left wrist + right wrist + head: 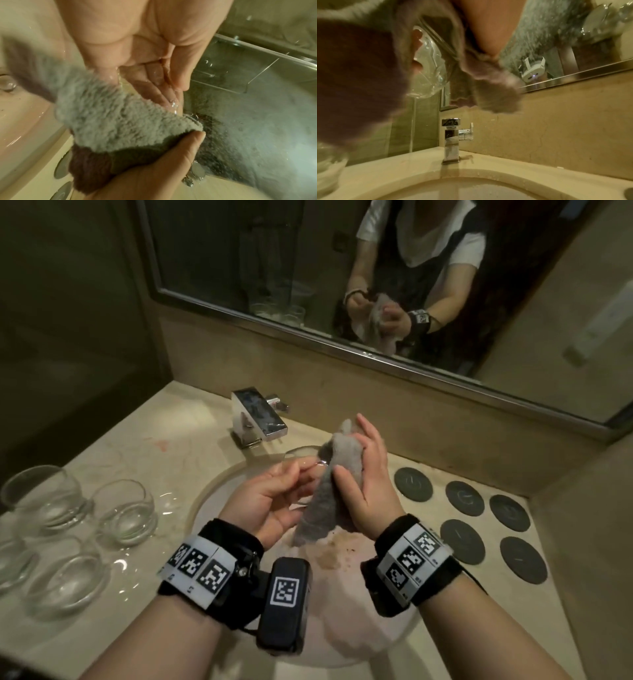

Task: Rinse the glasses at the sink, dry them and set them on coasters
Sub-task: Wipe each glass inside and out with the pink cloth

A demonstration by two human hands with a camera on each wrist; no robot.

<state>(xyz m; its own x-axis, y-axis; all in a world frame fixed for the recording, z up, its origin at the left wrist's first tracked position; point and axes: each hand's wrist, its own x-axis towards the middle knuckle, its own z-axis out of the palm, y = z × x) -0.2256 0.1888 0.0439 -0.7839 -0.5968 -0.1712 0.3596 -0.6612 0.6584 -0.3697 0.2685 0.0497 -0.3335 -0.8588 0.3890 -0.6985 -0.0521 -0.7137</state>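
Over the sink point(209, 501) my left hand point(274, 498) holds a clear glass point(303, 455) tilted on its side, fingers curled round it. My right hand point(371, 474) grips a grey fluffy cloth point(329, 494) and presses it against the glass. In the left wrist view the cloth point(120, 121) covers the glass point(173, 106), with my right thumb point(163, 162) under it. From the right wrist the glass point(429, 65) shows beside the cloth point(488, 83). Several dark round coasters point(412, 483) lie bare on the counter to the right.
Several more clear glasses point(125, 511) stand on the wet counter at the left. A square chrome faucet point(258, 416) sits behind the basin, with no water running from it. A mirror point(274, 251) fills the wall behind. Walls close the counter at left and right.
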